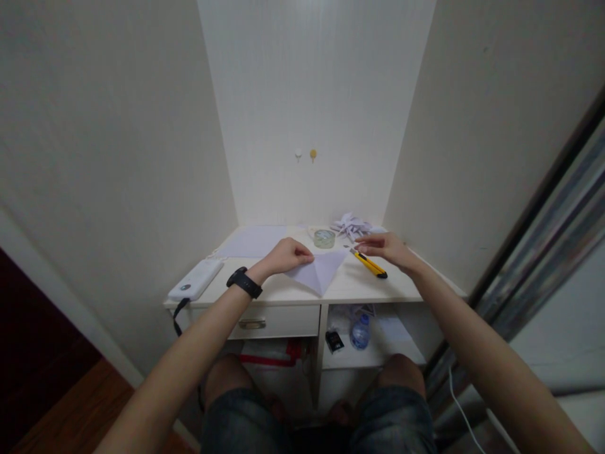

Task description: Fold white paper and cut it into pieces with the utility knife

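the left hand (286,255) lies curled, knuckles down, pressing the upper left corner of a folded paper triangle (319,270) against the desk (283,291); a black watch (244,282) sits on that wrist; the triangle's point aims at six o'clock, near the front edge of the desk; the right hand (384,246) hovers at three o'clock of the paper, fingers loosely spread and gripping nothing, just above the yellow box cutter (369,263) that lies slanted beside the paper's right corner; at twelve o'clock of the triangle stands a roll of clear tape (324,238); past it, at one o'clock, a heap of folded paper pieces (352,225); at ten o'clock a flat sheet (253,241); at nine o'clock, by the desk's left edge, a white power bank (196,279); below, a drawer (269,321) and a shelf with a water bottle (360,332); to crease well, i judge the left hand should keep firm, flat pressure on its corner so the layers do not slip; the right should run along the fold from the pinned end outward, keeping clear of the cutter's blade end.
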The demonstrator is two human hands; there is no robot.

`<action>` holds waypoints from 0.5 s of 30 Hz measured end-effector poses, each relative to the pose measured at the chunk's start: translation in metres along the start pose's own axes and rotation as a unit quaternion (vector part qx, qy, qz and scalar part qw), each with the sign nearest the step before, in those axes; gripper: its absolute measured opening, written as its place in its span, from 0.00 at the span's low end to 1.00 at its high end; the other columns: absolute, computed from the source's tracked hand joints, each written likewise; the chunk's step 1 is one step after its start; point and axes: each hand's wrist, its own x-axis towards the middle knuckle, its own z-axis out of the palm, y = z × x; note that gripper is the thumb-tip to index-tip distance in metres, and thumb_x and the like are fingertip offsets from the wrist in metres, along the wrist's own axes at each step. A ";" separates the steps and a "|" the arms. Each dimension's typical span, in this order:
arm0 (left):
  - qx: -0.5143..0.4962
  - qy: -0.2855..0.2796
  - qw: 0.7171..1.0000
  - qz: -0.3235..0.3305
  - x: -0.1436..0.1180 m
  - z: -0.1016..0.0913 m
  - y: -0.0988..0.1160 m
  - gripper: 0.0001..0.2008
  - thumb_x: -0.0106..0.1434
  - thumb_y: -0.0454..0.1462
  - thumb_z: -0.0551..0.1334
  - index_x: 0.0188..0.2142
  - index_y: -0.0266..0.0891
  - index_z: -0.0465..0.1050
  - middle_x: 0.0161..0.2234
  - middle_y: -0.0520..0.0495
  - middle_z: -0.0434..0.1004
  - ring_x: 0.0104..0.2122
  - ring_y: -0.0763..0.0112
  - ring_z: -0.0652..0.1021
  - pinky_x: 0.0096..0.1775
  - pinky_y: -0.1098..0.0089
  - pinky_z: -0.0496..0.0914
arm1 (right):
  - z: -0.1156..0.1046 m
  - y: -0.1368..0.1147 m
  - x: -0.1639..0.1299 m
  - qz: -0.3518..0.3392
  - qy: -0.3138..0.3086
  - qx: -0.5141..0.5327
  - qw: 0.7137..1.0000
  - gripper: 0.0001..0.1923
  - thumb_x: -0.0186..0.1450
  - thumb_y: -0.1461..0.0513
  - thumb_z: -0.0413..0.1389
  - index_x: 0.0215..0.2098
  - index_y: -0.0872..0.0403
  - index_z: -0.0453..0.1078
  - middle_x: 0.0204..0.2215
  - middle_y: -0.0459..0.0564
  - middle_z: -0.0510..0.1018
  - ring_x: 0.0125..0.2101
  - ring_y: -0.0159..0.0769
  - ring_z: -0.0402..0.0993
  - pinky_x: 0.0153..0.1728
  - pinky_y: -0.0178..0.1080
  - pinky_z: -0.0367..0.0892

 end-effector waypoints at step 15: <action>-0.213 -0.028 0.968 -0.132 -0.034 0.019 -0.033 0.10 0.56 0.40 0.68 0.31 0.33 0.81 0.31 0.40 0.84 0.32 0.65 0.81 0.38 0.68 0.72 | 0.062 0.030 0.013 0.086 0.292 0.293 0.906 0.13 0.42 0.60 0.68 0.21 0.54 0.68 0.17 0.43 0.74 0.19 0.32 0.68 0.18 0.34 0.62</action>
